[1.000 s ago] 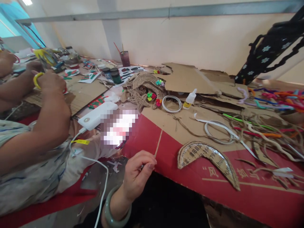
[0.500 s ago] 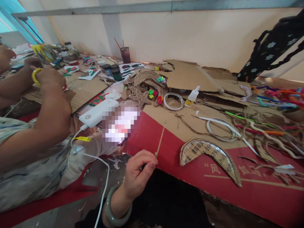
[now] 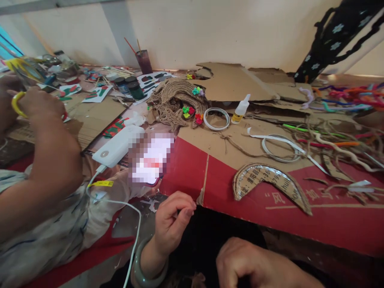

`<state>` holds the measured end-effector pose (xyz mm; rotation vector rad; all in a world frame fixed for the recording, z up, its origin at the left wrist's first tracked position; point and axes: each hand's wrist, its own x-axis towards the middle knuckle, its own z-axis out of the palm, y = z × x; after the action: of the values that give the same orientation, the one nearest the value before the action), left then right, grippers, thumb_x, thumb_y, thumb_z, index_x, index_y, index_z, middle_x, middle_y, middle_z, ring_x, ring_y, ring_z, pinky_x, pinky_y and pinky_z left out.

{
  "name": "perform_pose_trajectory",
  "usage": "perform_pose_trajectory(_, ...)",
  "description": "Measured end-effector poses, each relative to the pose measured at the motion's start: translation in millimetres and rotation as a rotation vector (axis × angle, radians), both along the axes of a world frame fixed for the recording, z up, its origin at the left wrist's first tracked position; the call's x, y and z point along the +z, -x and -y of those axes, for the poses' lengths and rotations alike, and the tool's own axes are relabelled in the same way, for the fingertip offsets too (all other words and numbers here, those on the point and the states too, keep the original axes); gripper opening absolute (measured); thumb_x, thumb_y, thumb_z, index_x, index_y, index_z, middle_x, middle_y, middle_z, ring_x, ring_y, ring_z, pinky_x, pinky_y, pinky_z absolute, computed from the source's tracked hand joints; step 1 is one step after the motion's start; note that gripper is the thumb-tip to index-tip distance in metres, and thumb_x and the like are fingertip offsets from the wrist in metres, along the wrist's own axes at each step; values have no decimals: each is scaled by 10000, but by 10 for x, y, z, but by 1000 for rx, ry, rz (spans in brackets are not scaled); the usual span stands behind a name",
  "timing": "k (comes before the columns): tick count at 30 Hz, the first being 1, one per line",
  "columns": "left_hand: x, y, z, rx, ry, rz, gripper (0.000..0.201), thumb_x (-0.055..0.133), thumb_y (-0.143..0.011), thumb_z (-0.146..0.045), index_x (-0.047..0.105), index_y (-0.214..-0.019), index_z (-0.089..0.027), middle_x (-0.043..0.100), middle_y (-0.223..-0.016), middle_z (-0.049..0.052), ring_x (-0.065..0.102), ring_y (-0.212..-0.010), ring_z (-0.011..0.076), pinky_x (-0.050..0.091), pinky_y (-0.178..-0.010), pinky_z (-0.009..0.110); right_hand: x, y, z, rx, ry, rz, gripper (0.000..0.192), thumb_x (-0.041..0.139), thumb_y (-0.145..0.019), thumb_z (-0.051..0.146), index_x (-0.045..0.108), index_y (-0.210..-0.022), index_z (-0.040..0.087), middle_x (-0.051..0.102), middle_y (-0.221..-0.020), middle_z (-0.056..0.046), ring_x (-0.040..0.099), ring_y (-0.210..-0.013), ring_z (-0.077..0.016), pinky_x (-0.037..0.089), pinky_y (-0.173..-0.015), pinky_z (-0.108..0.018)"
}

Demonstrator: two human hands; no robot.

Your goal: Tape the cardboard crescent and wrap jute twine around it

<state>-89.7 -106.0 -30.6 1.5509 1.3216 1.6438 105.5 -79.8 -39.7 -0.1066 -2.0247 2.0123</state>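
My left hand (image 3: 174,220), a pale green bangle (image 3: 145,262) on its wrist, is just off the near edge of the red cardboard (image 3: 192,164). Its fingers are curled, thumb against forefinger; anything between them is too small to make out. Low in the view, my right hand (image 3: 249,260) has its fingers bent inward, and whatever they may hold is hidden. On the cardboard beyond the hands lies a crescent-shaped cardboard piece (image 3: 273,182) with twine round its edge and shiny tape or glue along it. Left of it, a phone (image 3: 153,158) with a blurred screen is beside a white power bank (image 3: 118,146).
Behind are a coiled-twine craft piece (image 3: 177,100), a tape roll (image 3: 216,119), a glue bottle (image 3: 241,110) and a strip of white tape (image 3: 279,140). Pipe cleaners (image 3: 345,96) and twine lie right. A co-worker's arm (image 3: 57,144) is at left; a white cable (image 3: 139,224) hangs nearby.
My right hand has come into view at the bottom. My left hand stays nearly in place, still curled. The view has shifted slightly, and the co-worker's hands appear farther left.
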Motion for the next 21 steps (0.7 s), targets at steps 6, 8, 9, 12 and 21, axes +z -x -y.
perform_pose_trajectory(6, -26, 95, 41, -19, 4, -19, 179, 547, -891, -189, 627, -732, -172, 642, -693, 28, 602, -667, 128, 490, -620, 235, 53, 239, -82, 4, 120, -86, 439, 613, -810, 565, 563, -675, 151, 583, -600, -13, 561, -555, -81, 442, -552, -166)
perform_pose_trajectory(8, -49, 122, 64, -10, 13, -17, 184, 554, -892, -214, 639, -734, -176, 644, -688, 32, 606, -665, 138, 493, -619, 250, 58, 277, -106, 16, 133, -60, 430, 621, -805, 562, 588, -709, 144, 590, -601, -7, 571, -559, -80, 451, -564, -168)
perform_pose_trajectory(9, -64, 137, 75, 3, 18, -14, 192, 558, -894, -236, 646, -734, -178, 644, -680, 35, 607, -665, 144, 496, -622, 259, 62, 294, -114, 19, 135, -42, 427, 620, -806, 561, 596, -726, 142, 594, -601, -7, 573, -560, -81, 452, -565, -169)
perform_pose_trajectory(12, -117, 185, 102, 53, 48, -17, 237, 572, -891, -305, 660, -711, -178, 633, -643, 38, 605, -654, 158, 504, -625, 282, 77, 346, -124, 9, 126, 5, 407, 614, -814, 541, 615, -769, 136, 620, -620, -16, 574, -565, -81, 444, -556, -171)
perform_pose_trajectory(21, -182, 295, 108, 108, 73, -9, 272, 572, -893, -329, 649, -678, -180, 608, -615, 26, 595, -647, 153, 508, -624, 277, 70, 525, -181, -68, -16, 131, 300, 605, -850, 420, 677, -831, 129, 647, -682, -12, 566, -614, -73, 431, -592, -172)
